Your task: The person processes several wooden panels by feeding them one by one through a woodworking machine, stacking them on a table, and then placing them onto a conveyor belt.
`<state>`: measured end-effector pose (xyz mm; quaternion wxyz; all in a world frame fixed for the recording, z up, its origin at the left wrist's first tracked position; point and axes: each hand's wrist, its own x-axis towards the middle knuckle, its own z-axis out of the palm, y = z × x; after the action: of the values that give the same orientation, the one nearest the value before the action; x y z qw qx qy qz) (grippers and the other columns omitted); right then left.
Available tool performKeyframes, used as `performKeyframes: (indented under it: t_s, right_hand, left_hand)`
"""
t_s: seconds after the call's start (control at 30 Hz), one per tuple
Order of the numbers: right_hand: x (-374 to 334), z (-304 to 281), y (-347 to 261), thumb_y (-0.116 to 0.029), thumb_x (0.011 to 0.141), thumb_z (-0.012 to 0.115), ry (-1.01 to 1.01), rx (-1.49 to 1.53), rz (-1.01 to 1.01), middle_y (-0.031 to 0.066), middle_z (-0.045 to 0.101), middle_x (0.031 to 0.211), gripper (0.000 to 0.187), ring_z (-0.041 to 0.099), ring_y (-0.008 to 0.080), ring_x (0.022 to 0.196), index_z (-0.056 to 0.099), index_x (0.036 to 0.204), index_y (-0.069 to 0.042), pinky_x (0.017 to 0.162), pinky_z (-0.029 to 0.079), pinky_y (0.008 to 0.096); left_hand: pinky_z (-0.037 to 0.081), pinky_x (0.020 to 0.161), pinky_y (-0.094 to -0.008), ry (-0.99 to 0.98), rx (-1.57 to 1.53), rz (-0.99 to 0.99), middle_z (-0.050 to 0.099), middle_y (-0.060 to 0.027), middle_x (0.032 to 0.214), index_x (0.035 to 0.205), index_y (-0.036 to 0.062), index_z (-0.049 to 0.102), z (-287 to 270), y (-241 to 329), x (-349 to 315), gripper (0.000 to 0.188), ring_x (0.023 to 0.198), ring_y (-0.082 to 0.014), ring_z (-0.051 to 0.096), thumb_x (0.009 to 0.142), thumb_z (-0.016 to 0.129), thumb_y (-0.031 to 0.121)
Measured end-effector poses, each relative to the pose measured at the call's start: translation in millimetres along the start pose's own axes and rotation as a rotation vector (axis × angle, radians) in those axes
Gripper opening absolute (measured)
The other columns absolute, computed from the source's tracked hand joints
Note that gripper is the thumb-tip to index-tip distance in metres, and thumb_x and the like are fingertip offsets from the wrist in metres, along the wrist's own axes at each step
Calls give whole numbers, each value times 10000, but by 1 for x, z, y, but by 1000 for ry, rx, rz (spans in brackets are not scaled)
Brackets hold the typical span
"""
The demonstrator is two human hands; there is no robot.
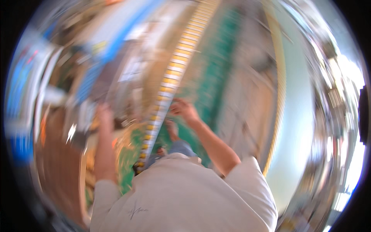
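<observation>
A long, narrow strip (pixel 174 72) of yellow and white crossbars runs slantwise past the person's legs, ladder-like in its pattern, over a mottled green floor (pixel 214 92). To the right lies a broad, smooth, pale green surface (pixel 295 116) with a rough-looking yellow edging (pixel 281 96); at the left stands a flat brown panel (pixel 60 166), its face smeared by motion. The person's shirt (pixel 185 197) is soft, pale cloth with a thin dark mark. The right hand (pixel 184 109) is just beside the strip, fingers loosely bent; I can't tell whether it touches the strip or has hold of anything. The left hand (pixel 103 113), well apart on the other side, is too blurred to tell how open it is or what it holds. Beyond it, boxy shapes blur together, any contents unreadable
</observation>
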<state>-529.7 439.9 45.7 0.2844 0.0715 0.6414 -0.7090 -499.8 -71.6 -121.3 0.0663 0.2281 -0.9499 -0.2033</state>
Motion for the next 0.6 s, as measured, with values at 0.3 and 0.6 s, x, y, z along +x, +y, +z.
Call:
performKeyframes:
  t_s: [0.3,0.6]
  right_hand:
    - [-582,-82,267,-99,957,565,1672,501,-201,101,715,859,232,661,166,689,653,1145,5,600,528,295]
    - [-1054,-27,572,-389,858,693,2609,276,850,171,721,1129,522,678,345,1065,642,1257,-56,950,505,450]
  left_hand:
    - [518,828,-436,-146,650,438,634,-190,1238,1311,27,597,-161,9,59,451,1072,-352,629,985,534,332]
    - [509,912,-316,-1089,-957,300,620,-117,1318,1386,30,517,-16,313,-432,406,1060,-218,642,1017,542,199]
